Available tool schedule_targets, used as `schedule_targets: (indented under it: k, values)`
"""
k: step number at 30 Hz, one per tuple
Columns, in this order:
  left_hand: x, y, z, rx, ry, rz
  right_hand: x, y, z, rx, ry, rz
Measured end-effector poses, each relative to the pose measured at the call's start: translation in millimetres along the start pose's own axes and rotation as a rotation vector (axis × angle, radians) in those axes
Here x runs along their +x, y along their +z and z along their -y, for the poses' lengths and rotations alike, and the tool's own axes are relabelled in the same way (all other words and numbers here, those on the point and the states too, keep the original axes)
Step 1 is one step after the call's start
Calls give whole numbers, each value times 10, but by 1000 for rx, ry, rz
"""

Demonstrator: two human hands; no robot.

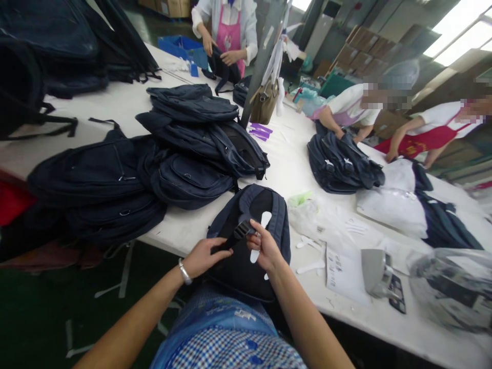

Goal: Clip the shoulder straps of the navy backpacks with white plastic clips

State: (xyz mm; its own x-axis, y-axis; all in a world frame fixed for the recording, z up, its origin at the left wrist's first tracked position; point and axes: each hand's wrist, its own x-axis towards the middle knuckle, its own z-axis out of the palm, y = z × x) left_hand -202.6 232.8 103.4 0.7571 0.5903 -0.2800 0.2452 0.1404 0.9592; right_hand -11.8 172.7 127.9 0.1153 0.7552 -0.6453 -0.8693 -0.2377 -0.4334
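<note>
A dark navy backpack (282,225) lies at the table's near edge, its black back panel and shoulder straps facing up. My left hand (207,258), with a metal bracelet at the wrist, is closed on a black strap of this bag. The strap carries a plastic buckle (242,229) that sits between my two hands. My right hand (265,247) pinches a white strip (266,219) with widened, rounded ends beside the buckle; its middle is hidden by my fingers. Whether the right fingers also grip the strap is not clear.
Several navy backpacks (192,138) are heaped to the left on the white table (180,230). To the right lie more white strips (310,266), a marked sheet (344,277), a tape dispenser (374,271) and plastic bags. A post (263,61) rises behind. Several co-workers handle bags across the table.
</note>
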Motion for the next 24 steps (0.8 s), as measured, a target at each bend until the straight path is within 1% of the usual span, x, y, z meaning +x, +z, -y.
schedule_targets:
  k: [3,4,5,6,8,9,10,11,14,16,18,19,20,22,24]
  values:
    - [166,-204,-212,-91,-16,19,14,229,311,-110,-208,10]
    - [201,-278,-273,-102,-6,32,10,304,398,-152,-262,17]
    - [224,-343,-331,-83,22,19,2,380,473,-192,-307,25]
    - [234,-393,-389,-39,66,-33,-8,454,534,-227,-351,33]
    - [223,-429,-507,55,174,-231,-34,595,610,-279,-432,47]
    - [208,-412,-567,83,226,-328,-47,657,628,-297,-467,52]
    - [191,-374,-626,96,267,-388,-59,710,633,-311,-497,57]
    - [175,-320,-683,95,295,-403,-69,753,629,-325,-519,62]
    - [165,-121,-836,53,342,-345,-93,826,588,-364,-543,79]
    - [189,-14,-919,7,353,-358,-103,835,560,-369,-554,83]
    - [215,50,-991,-85,317,-387,-111,828,543,-354,-562,72]
    - [223,69,-1023,-148,276,-378,-115,824,538,-346,-559,68]
    - [226,82,-1053,-211,224,-342,-120,822,534,-341,-552,65]
    - [225,102,-1104,-290,133,-226,-133,826,530,-346,-517,68]
    - [222,118,-1139,-275,119,-162,-145,842,532,-360,-470,77]
